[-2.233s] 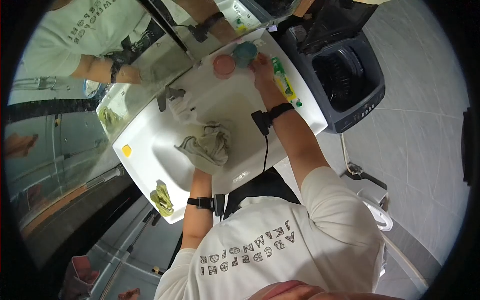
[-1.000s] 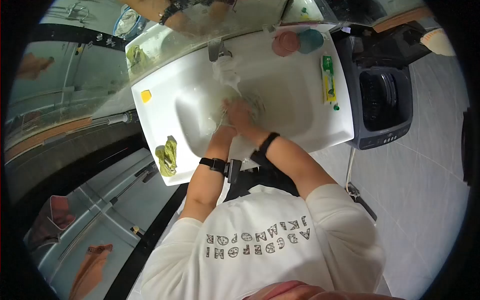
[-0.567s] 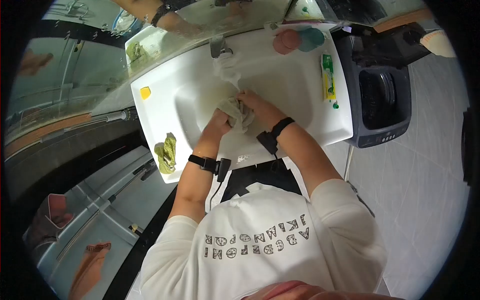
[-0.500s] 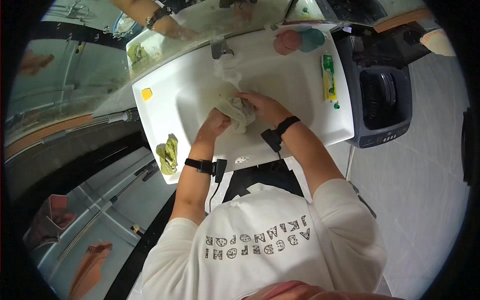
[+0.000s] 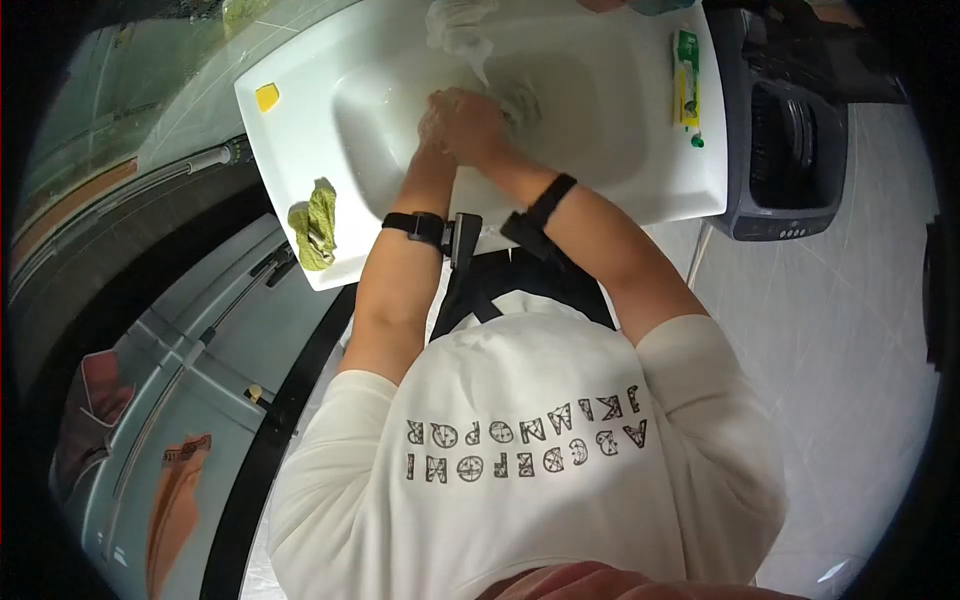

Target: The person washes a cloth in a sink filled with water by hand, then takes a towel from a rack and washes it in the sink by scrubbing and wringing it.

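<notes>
My left hand [image 5: 432,122] and my right hand [image 5: 476,125] are pressed together low in the white sink [image 5: 360,130], fingers closed. The right overlaps the left, and anything between them is hidden. Just right of my hands, a pale greenish wet cloth [image 5: 519,106] lies in the basin, partly blurred. White water runs from the faucet [image 5: 460,25] close above my fingers. Each of my forearms wears a black strap with a small device.
A yellow piece [image 5: 266,97] and a crumpled green cloth [image 5: 315,228] rest on the sink's left ledge. On the right ledge lies a green-and-yellow tube [image 5: 686,80] with a green cap [image 5: 697,141]. A dark washing machine [image 5: 790,170] stands to the right.
Both hands have come together, the right moving over the left. The pale cloth, held between them before, now lies to their right in the basin. The view has tilted downward.
</notes>
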